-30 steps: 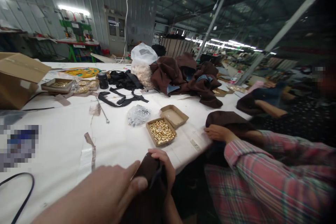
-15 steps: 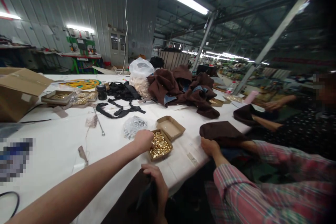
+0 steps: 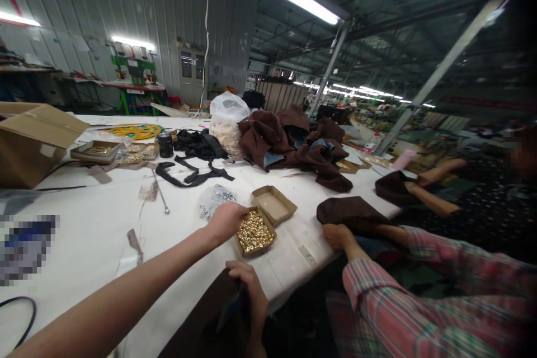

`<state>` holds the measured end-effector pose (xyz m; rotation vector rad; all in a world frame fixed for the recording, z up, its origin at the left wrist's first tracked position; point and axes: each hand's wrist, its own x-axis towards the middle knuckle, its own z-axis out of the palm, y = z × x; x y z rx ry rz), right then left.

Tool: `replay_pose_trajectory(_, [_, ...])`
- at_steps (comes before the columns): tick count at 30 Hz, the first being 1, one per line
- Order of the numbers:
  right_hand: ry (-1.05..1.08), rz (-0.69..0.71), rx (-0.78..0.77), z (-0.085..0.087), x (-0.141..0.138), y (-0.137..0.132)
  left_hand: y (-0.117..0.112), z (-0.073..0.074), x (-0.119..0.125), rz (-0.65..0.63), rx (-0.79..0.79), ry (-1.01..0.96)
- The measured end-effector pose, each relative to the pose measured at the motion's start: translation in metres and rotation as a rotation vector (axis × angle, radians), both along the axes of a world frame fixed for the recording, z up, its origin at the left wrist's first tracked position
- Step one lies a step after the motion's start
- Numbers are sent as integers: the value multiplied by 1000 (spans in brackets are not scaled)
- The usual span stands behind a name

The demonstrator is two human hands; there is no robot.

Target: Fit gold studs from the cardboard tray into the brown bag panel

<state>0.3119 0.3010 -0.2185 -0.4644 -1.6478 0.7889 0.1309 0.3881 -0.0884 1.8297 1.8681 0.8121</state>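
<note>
My left hand point(image 3: 229, 220) reaches across the table to the near-left edge of a small cardboard box point(image 3: 274, 235) filled with gold metal studs point(image 3: 254, 231). Its fingers are pressed together beside the studs; whether a stud is between them is hidden. Lower down, my right hand point(image 3: 253, 293) grips the edge of a dark brown cloth piece point(image 3: 201, 313), with fingers folded over it and a bluish lining showing. The box's lid point(image 3: 274, 205) lies behind it. A clear plastic bag of silver metal parts point(image 3: 216, 201) sits just beyond my left hand.
To the right, a co-worker in a plaid sleeve point(image 3: 377, 296) handles brown cloth point(image 3: 350, 212); another person works further off. A heap of brown cloth pieces point(image 3: 264, 137), black straps point(image 3: 191, 176), a dark jar point(image 3: 165, 145) and a large carton point(image 3: 37, 140) stand on the white table point(image 3: 168, 257).
My left hand has turned and lifted slightly, drawing its fingertips up from among the studs to the box's edge. My right hand keeps its hold on the brown cloth, almost still.
</note>
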Motion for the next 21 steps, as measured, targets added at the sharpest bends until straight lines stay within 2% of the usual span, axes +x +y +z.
replay_pose_trajectory(4, [14, -14, 13, 1, -1, -2, -60, 6, -12, 0, -3, -405])
replay_pose_trajectory(8, [16, 1, 2, 9, 1, -9, -139, 0, -28, 38, -92, -727])
replay_pose_trajectory(11, [-5, 29, -4, 18, 3, -16, -184, -7, -34, 68, -167, -979])
replay_pose_trajectory(14, [-54, 83, 62, 31, 3, -23, -207, -15, -30, 104, -160, -1136])
replay_pose_trajectory(18, [-113, 74, 84, 57, 2, -36, -215, -26, -22, 168, -63, -1076])
replay_pose_trajectory(21, [-151, 79, 93, 78, 3, -44, -221, -31, -15, 188, -66, -1076])
